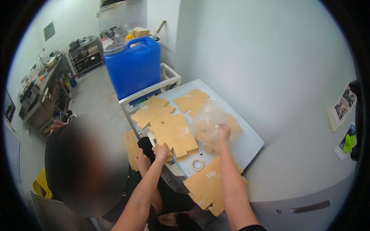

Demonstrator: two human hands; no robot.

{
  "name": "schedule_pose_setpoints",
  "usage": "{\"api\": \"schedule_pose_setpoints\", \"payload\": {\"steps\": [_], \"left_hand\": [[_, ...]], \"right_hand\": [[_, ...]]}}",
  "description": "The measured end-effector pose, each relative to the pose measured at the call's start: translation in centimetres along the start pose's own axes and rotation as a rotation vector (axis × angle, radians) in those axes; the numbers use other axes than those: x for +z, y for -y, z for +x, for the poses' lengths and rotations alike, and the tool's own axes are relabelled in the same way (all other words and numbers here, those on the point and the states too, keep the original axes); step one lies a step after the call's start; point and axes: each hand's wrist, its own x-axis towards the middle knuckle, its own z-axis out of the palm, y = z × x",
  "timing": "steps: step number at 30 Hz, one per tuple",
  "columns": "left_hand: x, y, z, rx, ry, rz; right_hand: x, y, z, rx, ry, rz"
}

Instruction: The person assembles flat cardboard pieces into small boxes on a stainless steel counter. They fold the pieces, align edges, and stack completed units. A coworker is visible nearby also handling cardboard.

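Observation:
My right hand is closed on a crumpled clear plastic bag, which lies over brown cardboard on the pale table. My left hand grips the near left corner of a stack of flat brown cardboard box blanks with white print. Between my arms a roll of masking tape lies flat, with a marker pen just beyond it. Another pile of box blanks sits at the near edge, partly covered by my right forearm.
A co-worker in a dark cap sits close at my left; their hand holds brown cardboard. More blanks lie at the table's far end. Beyond stands a big blue jerrycan behind a pale rail. A wall bounds the right.

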Motion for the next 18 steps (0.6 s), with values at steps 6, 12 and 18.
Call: {"api": "schedule_pose_setpoints", "payload": {"steps": [6,12,18], "left_hand": [[1.4,1.7,1.8,0.127,0.262,-0.394],[1.4,-0.4,-1.3,0.037,0.055,-0.174],[-2.1,-1.7,-11.3,0.219,0.029,-0.465]], "right_hand": [[-2.4,5.6,4.7,0.228,-0.102,0.617],[-8.0,17.4,6.1,-0.048,-0.25,0.731],[-14.2,24.6,-0.3,-0.498,-0.211,0.441]]}}
